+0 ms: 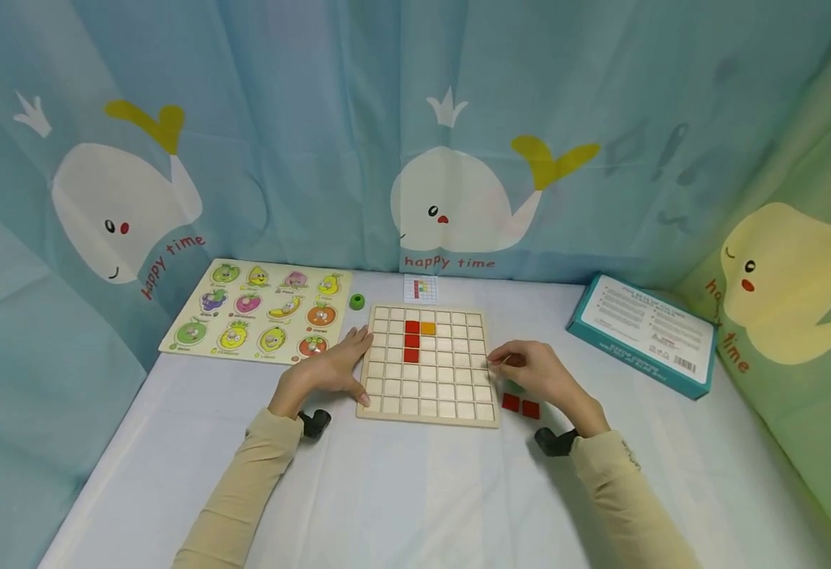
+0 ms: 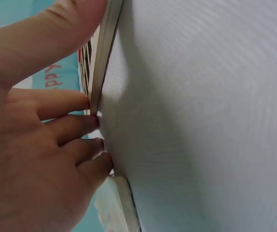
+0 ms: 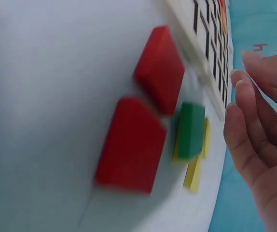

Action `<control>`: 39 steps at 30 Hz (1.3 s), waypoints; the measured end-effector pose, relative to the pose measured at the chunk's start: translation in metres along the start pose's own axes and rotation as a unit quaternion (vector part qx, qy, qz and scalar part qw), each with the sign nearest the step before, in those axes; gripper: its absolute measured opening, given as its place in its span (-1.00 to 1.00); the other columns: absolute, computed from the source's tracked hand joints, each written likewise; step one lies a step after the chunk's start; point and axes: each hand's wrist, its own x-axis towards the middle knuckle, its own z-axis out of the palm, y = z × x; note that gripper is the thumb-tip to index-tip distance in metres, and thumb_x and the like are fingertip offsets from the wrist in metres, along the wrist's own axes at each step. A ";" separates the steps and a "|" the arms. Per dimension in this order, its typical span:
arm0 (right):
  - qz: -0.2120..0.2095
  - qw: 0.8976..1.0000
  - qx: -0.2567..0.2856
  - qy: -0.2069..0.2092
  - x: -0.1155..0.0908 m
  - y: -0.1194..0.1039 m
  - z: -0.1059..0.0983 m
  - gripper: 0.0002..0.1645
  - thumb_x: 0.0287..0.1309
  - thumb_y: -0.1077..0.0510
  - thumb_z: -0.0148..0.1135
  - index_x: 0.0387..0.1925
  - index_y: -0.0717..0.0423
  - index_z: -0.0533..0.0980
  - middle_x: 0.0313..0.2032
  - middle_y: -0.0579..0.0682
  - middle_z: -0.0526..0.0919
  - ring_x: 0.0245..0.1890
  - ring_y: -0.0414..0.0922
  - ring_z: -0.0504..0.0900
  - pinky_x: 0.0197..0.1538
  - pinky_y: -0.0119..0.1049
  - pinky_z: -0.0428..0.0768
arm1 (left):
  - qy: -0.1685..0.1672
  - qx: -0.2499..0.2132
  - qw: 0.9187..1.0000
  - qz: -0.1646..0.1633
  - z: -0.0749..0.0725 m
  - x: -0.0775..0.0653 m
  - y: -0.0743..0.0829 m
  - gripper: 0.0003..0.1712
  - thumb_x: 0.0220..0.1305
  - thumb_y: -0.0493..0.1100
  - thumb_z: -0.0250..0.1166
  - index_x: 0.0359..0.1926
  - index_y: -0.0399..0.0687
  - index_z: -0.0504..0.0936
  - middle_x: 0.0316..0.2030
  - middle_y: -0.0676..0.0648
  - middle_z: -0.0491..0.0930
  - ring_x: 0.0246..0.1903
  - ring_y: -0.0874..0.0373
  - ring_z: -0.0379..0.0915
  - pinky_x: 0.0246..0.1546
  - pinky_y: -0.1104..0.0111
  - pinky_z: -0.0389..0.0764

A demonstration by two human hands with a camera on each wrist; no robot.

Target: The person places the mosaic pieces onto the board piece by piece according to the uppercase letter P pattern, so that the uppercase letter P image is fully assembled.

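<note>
A wooden grid board [image 1: 394, 407] lies on the table with a column of three red tiles [image 1: 411, 341] and an orange tile [image 1: 428, 329] in its cells. Along its left edge my left hand [image 1: 332, 365] rests with spread fingers and thumb touching the frame. My right hand [image 1: 532, 370] hovers by the right edge, its fingertips drawn close together; nothing shows between them in the right wrist view. Below it lie two loose red tiles [image 1: 520, 406]. Beyond those, the right wrist view shows a green tile [image 3: 191, 129] and several yellow tiles [image 3: 194, 174].
Behind the board is a small pattern card [image 1: 421, 289]. A fruit puzzle board [image 1: 245, 320] lies at the left, with a round green piece [image 1: 357, 302] beside it. A teal and white box [image 1: 643, 332] sits at the right. Printed curtains [image 1: 316, 158] hang behind the table.
</note>
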 end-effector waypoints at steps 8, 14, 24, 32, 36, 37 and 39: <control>0.017 1.000 -0.010 -0.017 -0.019 0.013 -0.006 -0.84 0.26 0.23 0.39 -0.14 0.17 0.72 -0.21 0.02 0.75 -0.24 -0.11 0.68 -0.16 -0.28 0.66 | -0.003 -0.001 1.000 -0.002 -0.002 0.000 0.003 0.37 0.04 -0.15 0.63 0.61 -0.38 -0.13 0.64 -0.29 -0.34 0.63 -0.21 -0.49 0.61 -0.04 -0.12; -0.006 0.998 -0.042 -0.044 -0.028 0.016 -0.004 -0.80 0.16 0.21 0.49 -0.16 0.15 0.73 -0.34 -0.08 0.64 -0.37 -0.20 0.53 -0.30 -0.39 0.53 | -0.003 0.001 1.000 -0.009 -0.003 -0.001 0.004 0.37 0.04 -0.15 0.63 0.62 -0.35 -0.13 0.65 -0.26 -0.34 0.63 -0.19 -0.49 0.61 -0.03 -0.12; -0.014 0.997 -0.062 -0.049 -0.032 0.013 0.001 -0.79 0.05 0.20 0.57 -0.28 0.09 0.67 -0.33 -0.08 0.58 -0.36 -0.19 0.44 -0.30 -0.38 0.46 | -0.002 0.005 1.000 0.002 -0.004 -0.001 0.005 0.37 0.02 -0.14 0.64 0.60 -0.41 -0.12 0.64 -0.32 -0.33 0.63 -0.23 -0.48 0.60 -0.05 -0.13; -0.011 0.999 -0.020 -0.046 -0.031 0.012 -0.001 -0.89 0.20 0.25 0.43 -0.32 0.04 0.61 -0.39 -0.12 0.67 -0.44 -0.23 0.56 -0.38 -0.39 0.55 | -0.003 0.001 1.000 0.002 -0.003 -0.003 0.005 0.36 0.04 -0.15 0.63 0.61 -0.40 -0.12 0.64 -0.31 -0.32 0.63 -0.23 -0.49 0.60 -0.05 -0.11; -0.014 1.000 0.003 -0.022 -0.029 0.009 -0.001 -0.91 0.23 0.29 0.39 -0.27 0.07 0.63 -0.30 -0.06 0.71 -0.32 -0.18 0.64 -0.30 -0.38 0.60 | -0.004 0.001 1.000 0.001 -0.004 -0.003 0.005 0.36 0.04 -0.14 0.63 0.61 -0.38 -0.13 0.64 -0.30 -0.33 0.63 -0.21 -0.49 0.60 -0.04 -0.12; -0.010 1.000 0.012 -0.019 -0.029 0.009 0.000 -0.92 0.24 0.29 0.37 -0.25 0.09 0.63 -0.26 -0.03 0.71 -0.29 -0.16 0.67 -0.29 -0.37 0.62 | -0.004 0.001 1.000 0.001 -0.004 -0.003 0.005 0.36 0.04 -0.14 0.63 0.61 -0.38 -0.13 0.64 -0.30 -0.33 0.63 -0.21 -0.49 0.61 -0.04 -0.12; -0.001 0.999 0.036 -0.013 -0.027 0.006 0.002 -0.93 0.27 0.28 0.36 -0.21 0.14 0.64 -0.22 0.03 0.73 -0.32 -0.13 0.71 -0.30 -0.35 0.66 | -0.002 0.001 1.000 0.005 -0.004 -0.003 0.005 0.36 0.04 -0.14 0.63 0.61 -0.40 -0.12 0.64 -0.31 -0.32 0.63 -0.22 -0.48 0.60 -0.05 -0.12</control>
